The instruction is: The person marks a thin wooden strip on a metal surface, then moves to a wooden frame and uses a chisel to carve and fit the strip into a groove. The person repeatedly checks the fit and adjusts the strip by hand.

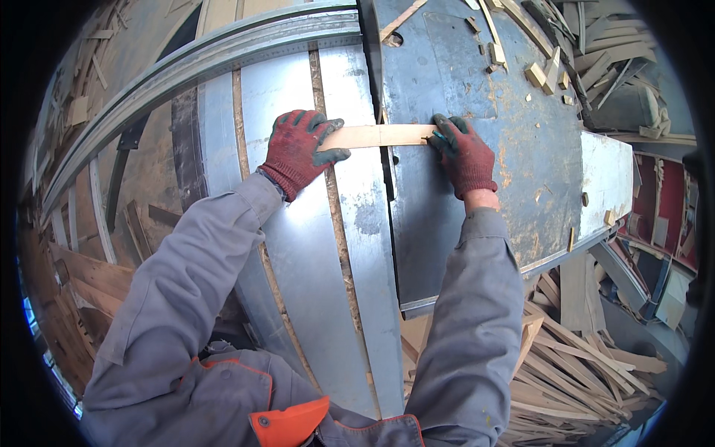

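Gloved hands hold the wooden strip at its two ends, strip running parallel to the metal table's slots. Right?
Not parallel: the head view shows the wooden strip lying across the slots. The gloved left hand and right hand do hold its ends.

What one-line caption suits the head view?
Gloved left hand and right hand hold a wooden strip over a metal table.

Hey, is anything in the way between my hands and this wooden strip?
Nothing visible blocks them: your gloved left hand and right hand hold opposite ends of the wooden strip. A teal pen-like item shows at the right one.
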The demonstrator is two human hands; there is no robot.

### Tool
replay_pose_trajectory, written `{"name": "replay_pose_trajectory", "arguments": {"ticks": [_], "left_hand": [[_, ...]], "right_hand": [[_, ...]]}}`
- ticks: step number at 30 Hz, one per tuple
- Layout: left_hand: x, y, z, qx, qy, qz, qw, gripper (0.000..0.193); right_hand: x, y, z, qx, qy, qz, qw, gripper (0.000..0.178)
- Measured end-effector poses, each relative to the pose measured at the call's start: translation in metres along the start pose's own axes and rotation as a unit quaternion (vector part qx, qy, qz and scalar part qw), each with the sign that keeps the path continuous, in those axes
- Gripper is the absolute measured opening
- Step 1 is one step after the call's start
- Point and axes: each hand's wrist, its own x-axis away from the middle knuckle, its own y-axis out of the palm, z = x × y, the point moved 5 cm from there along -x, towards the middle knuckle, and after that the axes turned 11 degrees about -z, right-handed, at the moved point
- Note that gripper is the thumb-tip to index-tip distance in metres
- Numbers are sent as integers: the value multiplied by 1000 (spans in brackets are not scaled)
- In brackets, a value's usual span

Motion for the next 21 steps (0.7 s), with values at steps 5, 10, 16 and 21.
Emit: {"name": "replay_pose_trajectory", "arguments": {"ticks": [5,10,16,21], "left_hand": [[-4,2,-3,4,-14,-11,1000,69],[-5,2,-3,13,-22,0,1000,69],[-7,5,-3,11,-37,-5,999,69],[-9,9,-5,-13,-54,-11,998,66]], "right_hand": [[-4,2,2,-13,2,2,1000,36],[-7,4,5,-20,-1,1,1000,35],[-12,3,6,-43,-15,11,999,33],[-17,3,7,-39,0,-1,999,35]]}}
